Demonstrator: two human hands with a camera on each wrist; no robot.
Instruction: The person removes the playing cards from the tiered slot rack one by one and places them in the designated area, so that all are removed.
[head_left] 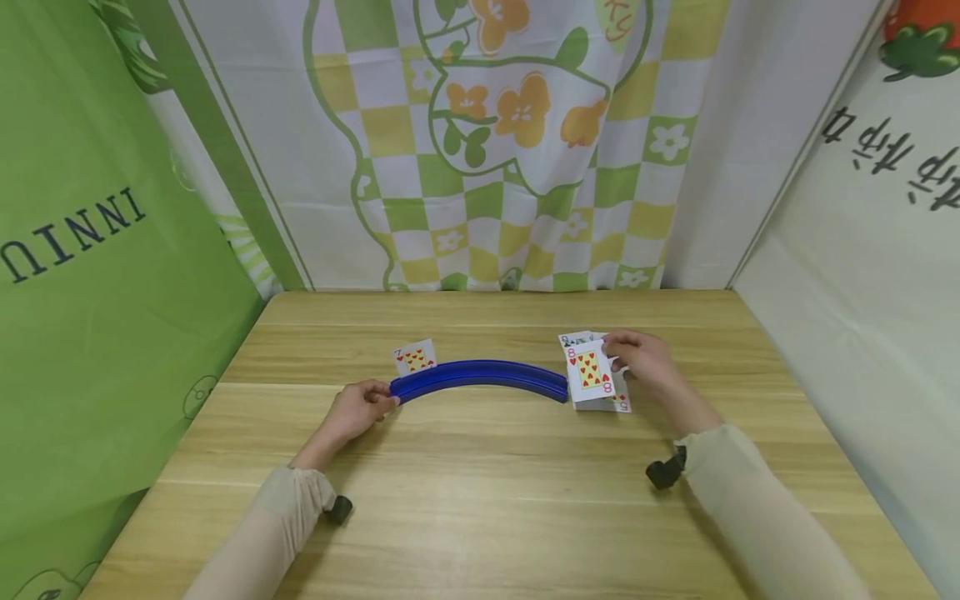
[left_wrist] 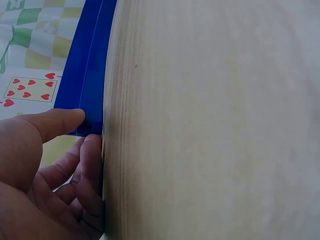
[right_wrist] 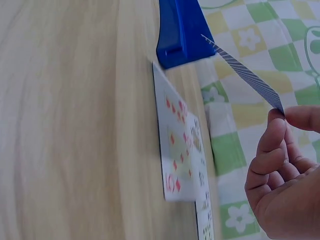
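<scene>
A curved blue card holder (head_left: 480,373) lies on the table. My left hand (head_left: 358,412) holds its left end, thumb on top and fingertips at the end edge in the left wrist view. A seven of hearts (head_left: 415,354) stands upright in the holder near that hand. Beyond the holder's right end, my right hand (head_left: 641,358) pinches an eight of hearts (head_left: 590,371) by its upper right corner. In the right wrist view this card (right_wrist: 250,77) appears nearly edge-on, its patterned back showing. Under it on the table are a diamonds card (right_wrist: 177,155) and a black-suited card (head_left: 572,338).
The wooden table (head_left: 480,500) ends at a checkered curtain (head_left: 517,225) behind the holder. A green cloth (head_left: 90,333) hangs at the left, and a white one (head_left: 847,275) at the right. Each sleeve carries a small black wrist camera (head_left: 666,471).
</scene>
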